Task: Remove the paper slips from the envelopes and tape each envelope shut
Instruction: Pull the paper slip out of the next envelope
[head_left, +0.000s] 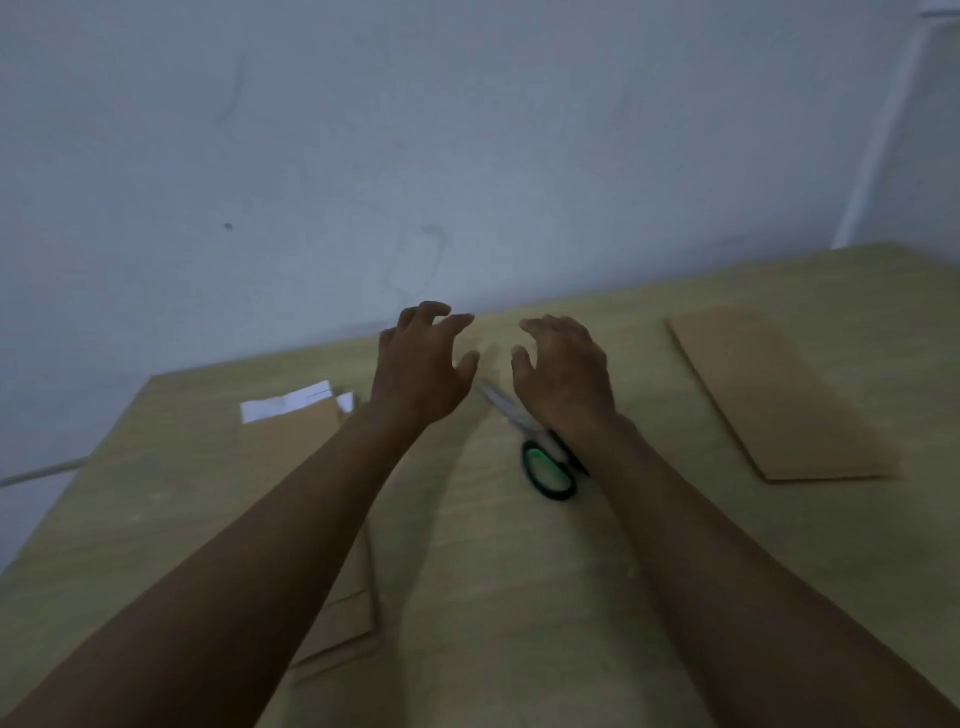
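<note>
- Clearly no step was properly in hand yet: the left hand (423, 366) and the right hand (563, 371) hovered side by side over the middle of the table (519, 571), fingers spread and loosely bent, holding nothing.
- At nine o'clock from the hands lay a stack of envelopes (291, 447), partly under the left forearm, with white paper slips (285, 408) poking out of its far end; I could not count the stack.
- One separate envelope (779, 400) lay flat at three o'clock, well apart.
- One pair of scissors (540, 452) lay just under the right wrist.
- No tape showed anywhere.
- Next, I judged, a hand had to reach to nine o'clock and pinch a slip free.
</note>
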